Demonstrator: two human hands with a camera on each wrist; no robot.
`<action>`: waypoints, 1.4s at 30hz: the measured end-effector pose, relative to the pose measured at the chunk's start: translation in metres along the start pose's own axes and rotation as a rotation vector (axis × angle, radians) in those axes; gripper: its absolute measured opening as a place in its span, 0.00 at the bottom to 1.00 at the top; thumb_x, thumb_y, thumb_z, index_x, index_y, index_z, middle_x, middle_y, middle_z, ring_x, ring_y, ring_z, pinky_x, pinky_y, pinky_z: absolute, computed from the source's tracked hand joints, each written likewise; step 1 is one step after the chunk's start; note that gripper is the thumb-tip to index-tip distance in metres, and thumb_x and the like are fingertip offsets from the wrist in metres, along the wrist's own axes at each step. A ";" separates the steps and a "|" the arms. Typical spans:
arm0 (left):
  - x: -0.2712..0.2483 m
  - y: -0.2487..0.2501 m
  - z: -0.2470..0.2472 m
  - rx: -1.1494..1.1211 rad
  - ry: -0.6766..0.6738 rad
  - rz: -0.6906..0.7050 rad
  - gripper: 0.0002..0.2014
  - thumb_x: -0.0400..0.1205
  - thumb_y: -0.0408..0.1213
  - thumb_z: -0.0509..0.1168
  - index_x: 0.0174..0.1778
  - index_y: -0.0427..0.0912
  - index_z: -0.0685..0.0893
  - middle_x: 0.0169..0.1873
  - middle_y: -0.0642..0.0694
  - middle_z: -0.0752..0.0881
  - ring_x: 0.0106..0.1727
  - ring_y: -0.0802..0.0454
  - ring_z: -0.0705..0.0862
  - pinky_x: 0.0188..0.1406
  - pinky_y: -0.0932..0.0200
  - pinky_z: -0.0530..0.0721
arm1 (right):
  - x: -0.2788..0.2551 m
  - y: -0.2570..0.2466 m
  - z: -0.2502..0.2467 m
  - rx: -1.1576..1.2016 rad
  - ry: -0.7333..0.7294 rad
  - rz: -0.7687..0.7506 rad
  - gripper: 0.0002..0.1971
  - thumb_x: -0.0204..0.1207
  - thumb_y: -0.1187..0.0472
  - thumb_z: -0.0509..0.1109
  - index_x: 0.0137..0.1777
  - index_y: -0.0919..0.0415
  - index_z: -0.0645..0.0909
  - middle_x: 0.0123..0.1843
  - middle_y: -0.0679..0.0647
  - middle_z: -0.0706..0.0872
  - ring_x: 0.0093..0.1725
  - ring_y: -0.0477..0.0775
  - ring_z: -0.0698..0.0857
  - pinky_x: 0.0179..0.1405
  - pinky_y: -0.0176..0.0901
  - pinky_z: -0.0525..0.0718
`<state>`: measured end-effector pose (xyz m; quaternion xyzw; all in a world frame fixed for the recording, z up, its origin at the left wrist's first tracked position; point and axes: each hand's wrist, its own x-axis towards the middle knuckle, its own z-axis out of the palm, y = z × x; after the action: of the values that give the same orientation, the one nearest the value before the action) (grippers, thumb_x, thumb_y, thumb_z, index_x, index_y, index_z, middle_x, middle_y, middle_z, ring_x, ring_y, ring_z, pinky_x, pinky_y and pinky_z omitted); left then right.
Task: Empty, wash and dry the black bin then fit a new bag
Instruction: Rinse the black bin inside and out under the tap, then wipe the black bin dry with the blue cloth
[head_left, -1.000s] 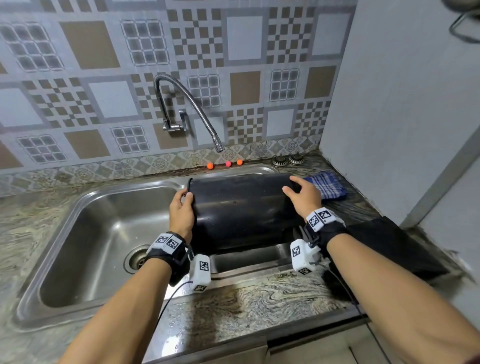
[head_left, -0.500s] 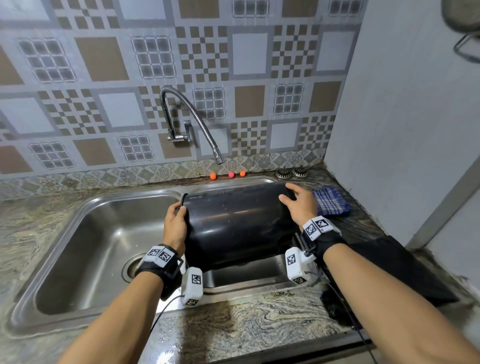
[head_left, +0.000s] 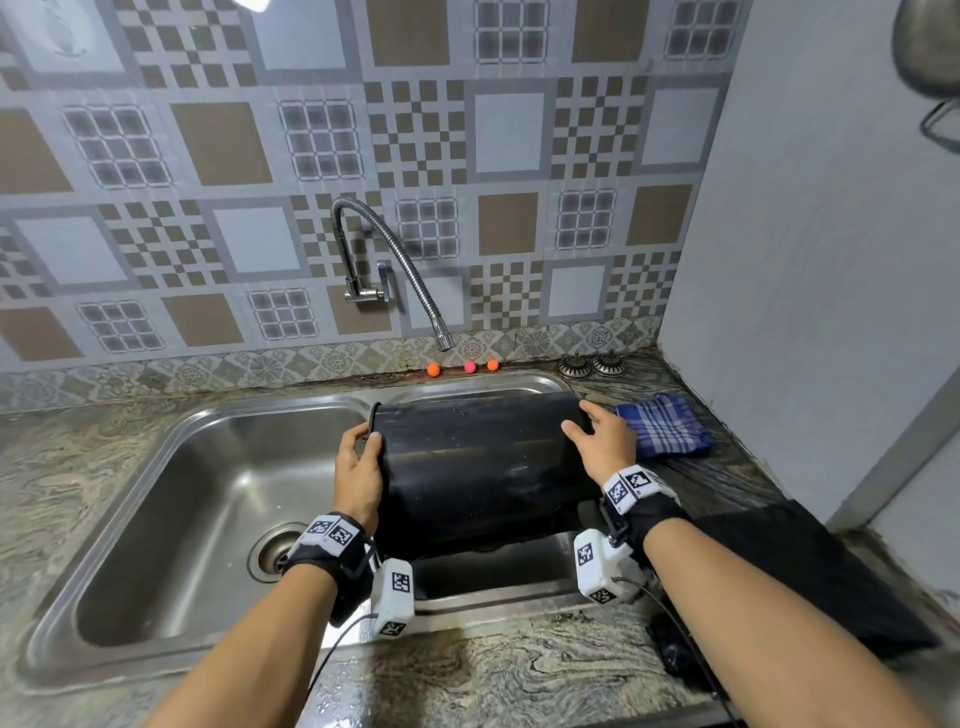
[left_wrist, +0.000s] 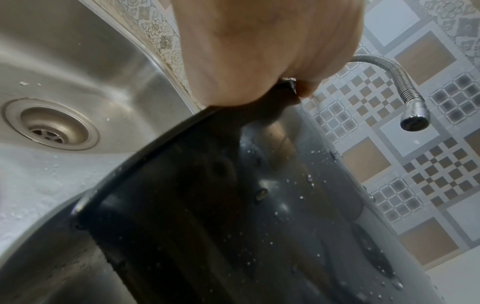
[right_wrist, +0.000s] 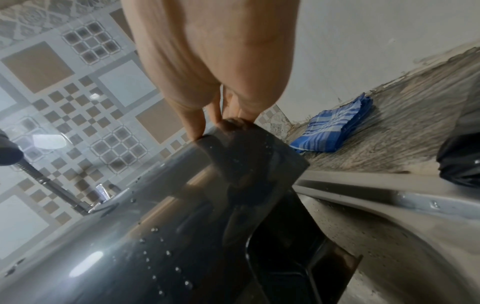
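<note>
The black bin lies on its side across the right part of the steel sink, mouth to the left and base to the right, its wall wet with droplets. My left hand grips the rim at the mouth; in the left wrist view the left hand has its fingers curled over that rim of the bin. At the base end my right hand holds on. In the right wrist view the right hand wraps its fingertips over the bottom edge of the bin.
A flexible tap hangs above the bin, no water running. A folded blue checked cloth lies on the counter right of the bin, and a black bag nearer me. The drain lies left of the bin. A wall closes the right side.
Both hands keep their hold and the bin stays on its side over the sink. The head view has tilted upward, showing more tiled wall.
</note>
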<state>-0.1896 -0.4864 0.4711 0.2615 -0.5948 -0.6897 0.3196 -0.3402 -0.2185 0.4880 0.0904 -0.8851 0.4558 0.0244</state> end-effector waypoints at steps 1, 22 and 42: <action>0.000 0.000 0.000 -0.001 0.002 -0.001 0.09 0.88 0.34 0.60 0.63 0.44 0.77 0.44 0.47 0.84 0.41 0.57 0.83 0.39 0.66 0.81 | 0.001 0.000 0.001 -0.002 0.005 0.004 0.27 0.76 0.54 0.75 0.74 0.60 0.77 0.71 0.60 0.82 0.70 0.58 0.82 0.69 0.49 0.78; -0.008 0.013 0.012 0.039 -0.011 -0.002 0.10 0.87 0.33 0.62 0.65 0.41 0.77 0.37 0.46 0.86 0.28 0.66 0.85 0.30 0.70 0.82 | 0.002 0.011 0.003 0.060 0.037 -0.004 0.27 0.76 0.56 0.75 0.74 0.62 0.78 0.70 0.61 0.83 0.70 0.58 0.82 0.69 0.50 0.78; -0.006 -0.015 0.030 0.099 0.031 -0.013 0.08 0.87 0.29 0.60 0.58 0.46 0.78 0.35 0.54 0.88 0.33 0.65 0.85 0.34 0.73 0.83 | 0.084 0.110 -0.020 -0.415 -0.089 0.057 0.21 0.81 0.55 0.65 0.73 0.58 0.76 0.73 0.59 0.78 0.71 0.63 0.76 0.69 0.55 0.76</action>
<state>-0.2098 -0.4606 0.4608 0.2915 -0.6214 -0.6575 0.3107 -0.4436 -0.1513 0.4214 0.0782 -0.9624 0.2599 -0.0096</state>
